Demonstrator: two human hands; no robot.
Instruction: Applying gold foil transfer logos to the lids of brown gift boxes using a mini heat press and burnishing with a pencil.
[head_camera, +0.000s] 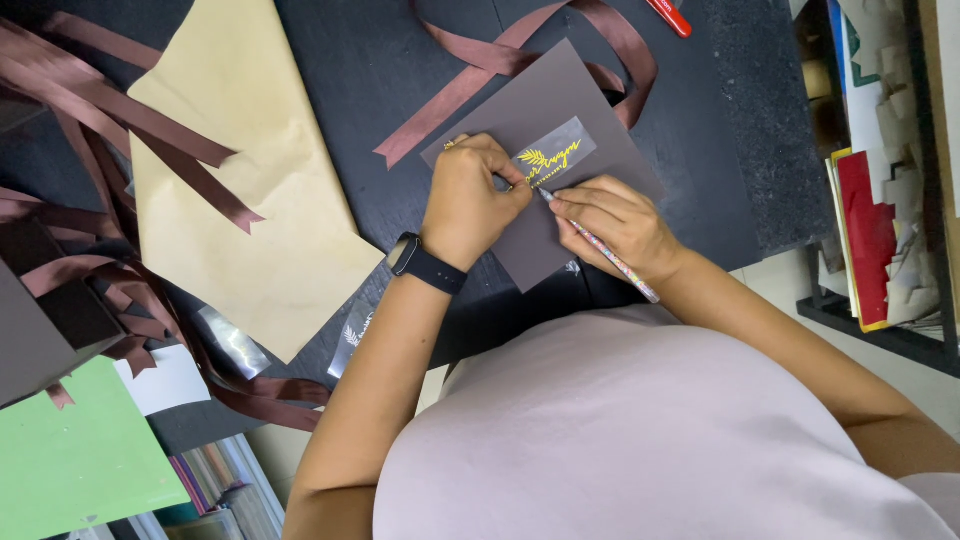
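My left hand (468, 200), with a black band on the wrist, presses down on a grey-brown card (590, 110) on the dark table and pinches the edge of a clear sticker (556, 152) with yellow lettering and a leaf design. My right hand (620, 225) holds a thin patterned pencil (618, 262) like a pen, its tip touching the sticker's lower left edge beside my left fingers.
A large tan paper sheet (245, 170) lies to the left, with several brown satin ribbons (150, 140) across and around it. Another ribbon (540, 45) loops behind the card. A red marker (668, 17), green sheet (70, 450), clear sticker strips (352, 335) and stacked papers (870, 230) surround the table.
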